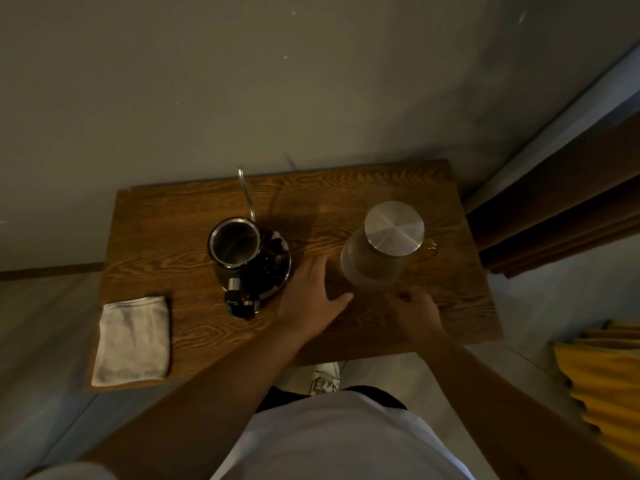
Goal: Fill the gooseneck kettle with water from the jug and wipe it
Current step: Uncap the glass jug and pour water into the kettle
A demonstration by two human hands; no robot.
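Note:
A steel gooseneck kettle (pixel 235 245) stands lidless on the wooden table (pixel 173 230), its thin spout pointing away from me and its black handle toward me. To its right stands a clear glass jug (pixel 374 261) capped by a round steel lid (pixel 394 226). My left hand (pixel 311 296) lies flat on the table between kettle and jug, fingers straight, thumb spread toward the jug. My right hand (pixel 417 311) hovers just in front of the jug's base with loosely curled fingers and holds nothing. A folded white cloth (pixel 133 339) lies on the table's front left corner.
The table stands against a grey wall. A dark brown curtain (pixel 561 209) hangs at the right, and a yellow fabric (pixel 602 379) lies at the lower right. My shoe (pixel 325 377) shows under the table's front edge.

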